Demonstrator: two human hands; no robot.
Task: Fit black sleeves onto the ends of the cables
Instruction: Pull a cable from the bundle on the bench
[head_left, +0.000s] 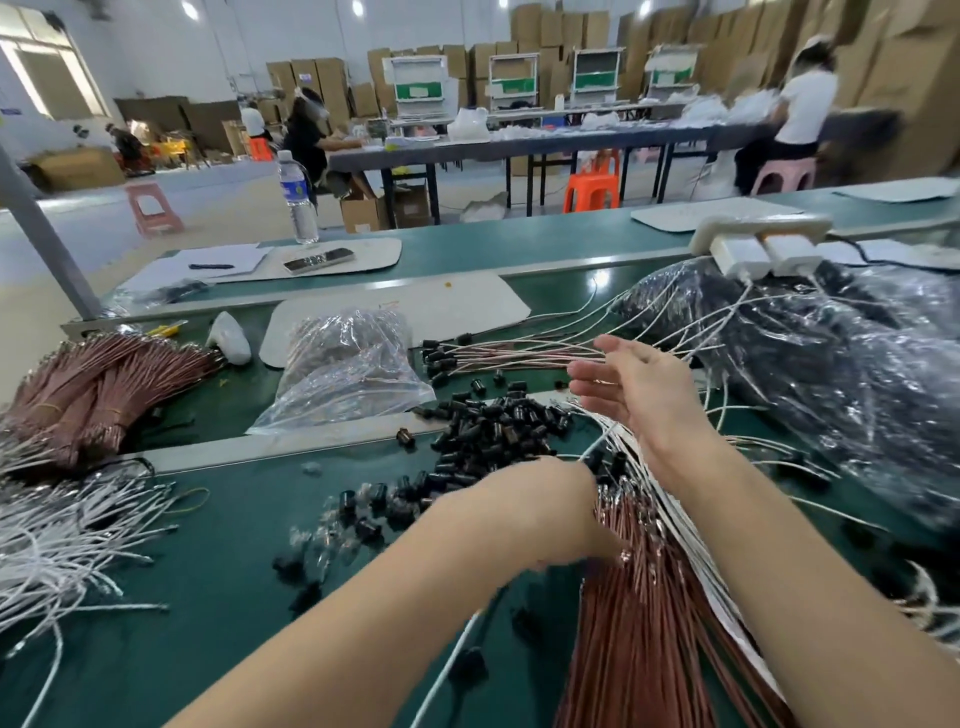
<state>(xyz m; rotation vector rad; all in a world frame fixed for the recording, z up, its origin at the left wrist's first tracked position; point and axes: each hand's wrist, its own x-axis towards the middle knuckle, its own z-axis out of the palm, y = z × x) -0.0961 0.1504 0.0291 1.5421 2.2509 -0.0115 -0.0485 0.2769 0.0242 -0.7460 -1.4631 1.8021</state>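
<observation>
Workbench (208, 597) first: its green mat carries everything you need. Biggest on it is the bundle of copper-brown cables (644, 634). Its long axis runs from 6 o'clock near your body up toward 12, and its bare tips end beside your left wrist. Beyond it, a fan of finished cables (524, 357) lies along the 3-to-9 line, with the black-capped ends pointing to 9 o'clock. Between those two sits the pile of loose black sleeves (498, 426), at about 8 o'clock from your right hand (636, 387) and 11 o'clock from your left hand (589, 525). The right is the nearer. Your right hand hovers relaxed and spread, palm turned leftward, close by the finished fan and holding nothing visible. Your left hand is down at the bundle's tips with its fingers hidden and blurred, so I cannot tell whether it grips a cable.
</observation>
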